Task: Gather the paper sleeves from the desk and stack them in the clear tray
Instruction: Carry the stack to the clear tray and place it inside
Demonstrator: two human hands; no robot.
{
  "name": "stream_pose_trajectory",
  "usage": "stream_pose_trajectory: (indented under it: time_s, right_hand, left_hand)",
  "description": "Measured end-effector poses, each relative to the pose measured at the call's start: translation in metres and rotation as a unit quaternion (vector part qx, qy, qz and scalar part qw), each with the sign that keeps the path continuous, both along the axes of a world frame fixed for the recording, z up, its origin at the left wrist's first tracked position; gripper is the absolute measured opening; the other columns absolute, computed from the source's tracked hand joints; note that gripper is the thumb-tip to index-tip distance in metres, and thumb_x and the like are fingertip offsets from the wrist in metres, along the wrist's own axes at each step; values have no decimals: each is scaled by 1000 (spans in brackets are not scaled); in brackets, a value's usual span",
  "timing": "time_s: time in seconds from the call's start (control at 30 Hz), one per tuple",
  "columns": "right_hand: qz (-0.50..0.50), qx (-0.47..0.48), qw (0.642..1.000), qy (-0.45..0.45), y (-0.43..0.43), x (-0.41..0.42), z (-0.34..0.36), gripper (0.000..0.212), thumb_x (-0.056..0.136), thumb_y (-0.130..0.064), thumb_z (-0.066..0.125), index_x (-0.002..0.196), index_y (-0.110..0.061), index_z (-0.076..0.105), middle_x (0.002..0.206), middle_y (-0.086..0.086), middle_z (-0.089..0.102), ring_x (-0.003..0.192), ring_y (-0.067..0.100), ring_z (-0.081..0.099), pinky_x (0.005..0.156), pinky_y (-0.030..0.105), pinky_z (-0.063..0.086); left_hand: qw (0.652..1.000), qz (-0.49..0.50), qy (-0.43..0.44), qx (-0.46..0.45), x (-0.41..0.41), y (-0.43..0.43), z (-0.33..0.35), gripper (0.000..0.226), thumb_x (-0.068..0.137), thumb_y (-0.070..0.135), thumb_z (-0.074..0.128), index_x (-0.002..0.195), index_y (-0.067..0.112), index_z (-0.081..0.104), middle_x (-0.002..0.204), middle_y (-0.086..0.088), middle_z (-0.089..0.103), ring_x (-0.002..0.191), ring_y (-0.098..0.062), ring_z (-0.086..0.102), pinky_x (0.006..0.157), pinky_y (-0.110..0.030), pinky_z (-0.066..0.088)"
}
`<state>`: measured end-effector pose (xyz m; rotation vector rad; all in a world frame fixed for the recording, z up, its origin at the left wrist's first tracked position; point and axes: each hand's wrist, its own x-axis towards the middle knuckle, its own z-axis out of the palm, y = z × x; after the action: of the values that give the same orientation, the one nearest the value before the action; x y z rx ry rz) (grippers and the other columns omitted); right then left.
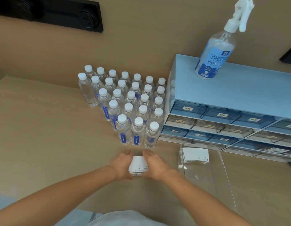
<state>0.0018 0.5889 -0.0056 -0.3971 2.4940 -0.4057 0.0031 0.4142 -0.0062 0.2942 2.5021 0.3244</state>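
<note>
A small stack of white paper sleeves lies on the tan desk just in front of the bottles. My left hand presses its left side and my right hand presses its right side, so the stack is squeezed between both palms. To the right sits the long clear tray, and another stack of white sleeves lies in its far end. The near part of the tray holds nothing.
Several rows of small water bottles with white caps stand behind my hands. A blue drawer cabinet is at the right, with a spray bottle on top. A black socket panel is on the wall.
</note>
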Motion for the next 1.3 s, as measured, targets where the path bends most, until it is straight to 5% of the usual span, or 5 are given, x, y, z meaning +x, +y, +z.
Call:
stream_pose_trajectory:
  time_s: [0.3, 0.7, 1.03, 1.3]
  right_hand:
    - [15, 84, 996, 7, -16, 1, -6, 58, 72, -11, 80, 122, -12, 52, 123, 13, 62, 110, 37, 61, 90, 41, 53]
    - [-2, 100, 994, 41, -21, 13, -18, 37, 83, -7, 64, 118, -13, 55, 121, 12, 63, 110, 35, 61, 87, 40, 49]
    - [-34, 79, 995, 39, -17, 25, -22, 54, 77, -5, 74, 124, -11, 48, 127, 10, 57, 117, 32, 54, 91, 41, 48]
    - [-94, 76, 992, 44, -23, 32, -23, 45, 79, -5, 70, 119, -12, 51, 124, 11, 59, 117, 30, 53, 90, 40, 48]
  left_hand:
    - [995, -70, 3, -77, -1, 9, -16, 53, 73, 22, 82, 119, 12, 59, 121, -11, 64, 110, -32, 63, 92, -39, 52]
    - [990, -100, 47, -88, 4, 14, -28, 36, 86, 17, 64, 120, 9, 54, 122, -12, 64, 112, -33, 62, 91, -38, 48]
    - [990, -106, 45, -84, 8, 8, -35, 58, 78, 14, 74, 129, 10, 45, 132, -9, 55, 126, -30, 49, 96, -39, 45]
    - [993, -105, 38, -35, 0, 0, -29, 53, 78, 25, 75, 123, 13, 50, 128, -9, 57, 120, -29, 54, 90, -36, 47]
